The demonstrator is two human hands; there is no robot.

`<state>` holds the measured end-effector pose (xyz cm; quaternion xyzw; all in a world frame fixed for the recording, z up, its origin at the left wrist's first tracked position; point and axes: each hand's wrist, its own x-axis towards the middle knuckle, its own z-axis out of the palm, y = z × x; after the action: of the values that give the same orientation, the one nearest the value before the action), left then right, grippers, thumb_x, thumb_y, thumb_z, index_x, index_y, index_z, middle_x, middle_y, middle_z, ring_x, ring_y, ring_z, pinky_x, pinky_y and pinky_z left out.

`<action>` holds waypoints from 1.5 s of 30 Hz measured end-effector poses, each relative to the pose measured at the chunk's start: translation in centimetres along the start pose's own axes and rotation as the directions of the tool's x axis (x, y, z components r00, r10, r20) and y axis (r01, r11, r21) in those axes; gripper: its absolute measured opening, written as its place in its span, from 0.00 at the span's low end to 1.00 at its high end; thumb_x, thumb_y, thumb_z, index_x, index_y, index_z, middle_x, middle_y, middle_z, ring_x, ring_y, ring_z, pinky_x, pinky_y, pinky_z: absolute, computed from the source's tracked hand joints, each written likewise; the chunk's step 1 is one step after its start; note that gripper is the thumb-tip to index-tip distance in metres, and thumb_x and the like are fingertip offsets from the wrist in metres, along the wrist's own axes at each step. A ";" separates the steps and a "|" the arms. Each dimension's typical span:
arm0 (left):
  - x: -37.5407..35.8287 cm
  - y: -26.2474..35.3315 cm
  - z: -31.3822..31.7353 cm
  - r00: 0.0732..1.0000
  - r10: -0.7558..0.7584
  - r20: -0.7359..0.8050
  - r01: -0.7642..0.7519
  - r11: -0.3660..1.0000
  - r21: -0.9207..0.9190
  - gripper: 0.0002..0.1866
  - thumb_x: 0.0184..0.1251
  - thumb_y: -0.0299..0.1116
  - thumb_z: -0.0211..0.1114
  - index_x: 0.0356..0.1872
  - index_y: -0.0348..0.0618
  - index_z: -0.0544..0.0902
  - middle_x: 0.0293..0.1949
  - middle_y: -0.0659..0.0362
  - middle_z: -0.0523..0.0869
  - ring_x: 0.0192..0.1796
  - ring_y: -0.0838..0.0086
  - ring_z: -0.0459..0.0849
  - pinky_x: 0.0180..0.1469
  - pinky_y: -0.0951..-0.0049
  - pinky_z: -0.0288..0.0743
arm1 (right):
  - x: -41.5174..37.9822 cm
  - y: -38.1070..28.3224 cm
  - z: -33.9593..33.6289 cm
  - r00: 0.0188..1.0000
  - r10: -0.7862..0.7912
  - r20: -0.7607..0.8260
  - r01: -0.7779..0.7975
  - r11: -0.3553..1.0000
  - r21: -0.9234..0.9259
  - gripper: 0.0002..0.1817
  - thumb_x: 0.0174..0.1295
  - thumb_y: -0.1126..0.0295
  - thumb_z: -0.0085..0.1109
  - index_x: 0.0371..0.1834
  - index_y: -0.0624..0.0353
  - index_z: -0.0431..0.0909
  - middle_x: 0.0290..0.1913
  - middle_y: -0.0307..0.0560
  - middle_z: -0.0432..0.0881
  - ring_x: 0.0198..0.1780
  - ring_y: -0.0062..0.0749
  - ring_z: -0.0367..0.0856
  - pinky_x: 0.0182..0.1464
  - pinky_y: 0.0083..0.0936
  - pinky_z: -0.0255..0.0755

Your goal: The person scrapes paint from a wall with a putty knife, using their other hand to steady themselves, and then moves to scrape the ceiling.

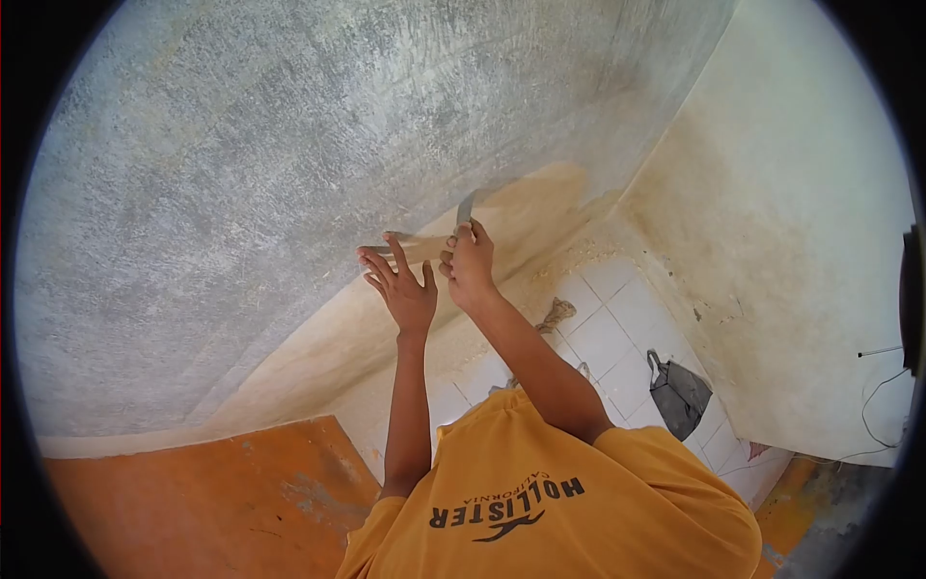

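My right hand [471, 265] is closed around a narrow flat grey tool, its blade-like end [466, 206] lying against the wall; the part inside the fist is hidden, and I cannot tell its exact kind. Close to its left, my left hand [407, 297] is open, fingers spread, its fingertips right at the wall surface. Both hands are at the boundary between the mottled grey coating [241, 193] above and the bare cream patch [535, 198] of the wall below.
A plain cream wall [791, 241] meets the grey one in a corner at right. Below are white floor tiles [608, 333] with a dark grey bag [680, 398] and a crumpled brown cloth [557, 314]. An orange worn surface [212, 492] stands at lower left. A thin cable [865, 410] hangs at far right.
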<state>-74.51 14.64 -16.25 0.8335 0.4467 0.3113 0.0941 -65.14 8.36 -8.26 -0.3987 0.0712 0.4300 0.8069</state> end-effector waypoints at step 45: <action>0.3 0.3 -0.8 0.998 0.004 0.070 -0.006 1.000 0.025 0.48 0.68 0.42 0.66 0.83 0.49 0.46 0.78 0.27 0.36 0.80 0.30 0.37 0.75 0.33 0.48 | 0.7 -1.3 0.1 0.999 0.028 -0.024 -0.029 0.998 -0.053 0.18 0.78 0.64 0.43 0.67 0.55 0.65 0.32 0.38 0.68 0.20 0.17 0.59 0.19 0.19 0.53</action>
<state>-74.61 14.60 -15.37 0.8462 0.4448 0.2764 0.0983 -63.71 8.46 -7.79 -0.4238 0.0749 0.4387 0.7889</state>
